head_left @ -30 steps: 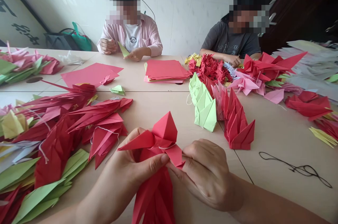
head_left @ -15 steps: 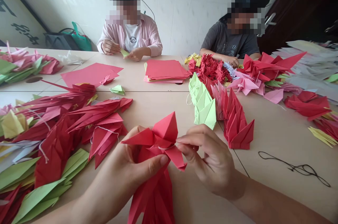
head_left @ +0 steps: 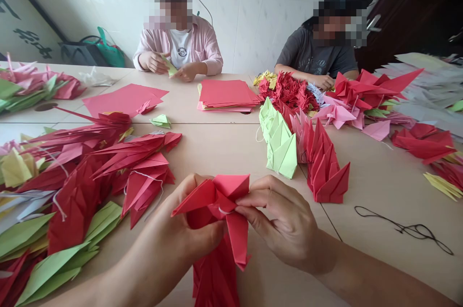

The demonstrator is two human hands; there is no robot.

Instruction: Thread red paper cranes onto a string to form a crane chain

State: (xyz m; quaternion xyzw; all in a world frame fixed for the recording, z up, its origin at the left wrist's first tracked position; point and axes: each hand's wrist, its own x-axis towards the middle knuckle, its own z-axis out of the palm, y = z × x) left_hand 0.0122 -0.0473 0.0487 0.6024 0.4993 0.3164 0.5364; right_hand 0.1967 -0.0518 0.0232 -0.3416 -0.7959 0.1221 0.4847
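A folded red paper crane (head_left: 237, 239) is between my hands at the lower middle, its wings spread. My left hand (head_left: 170, 234) is closed around its left side, thumb across the front. With thumb and fingertips, my right hand (head_left: 285, 227) pinches the crane's right side near the centre. A short bit of white string (head_left: 224, 211) shows at the crane's middle; whether my right fingers also hold it is hidden. Below hang more stacked red folded pieces (head_left: 217, 275). Standing beyond my right hand are a green folded paper row (head_left: 278, 140) and a red one (head_left: 325, 164).
Heaped red folded strands (head_left: 77, 201) and green ones (head_left: 61, 273) lie left. A stack of red sheets (head_left: 229, 93) sits mid-table. At right are a black cord (head_left: 405, 227) and red cranes (head_left: 365, 90). Two people (head_left: 181, 46) (head_left: 318, 51) sit across.
The crane has tilted and turned in my hands, its pointed end now hanging down. My right fingers have shifted slightly left, onto the crane's right side. The left co-worker's green paper has moved slightly.
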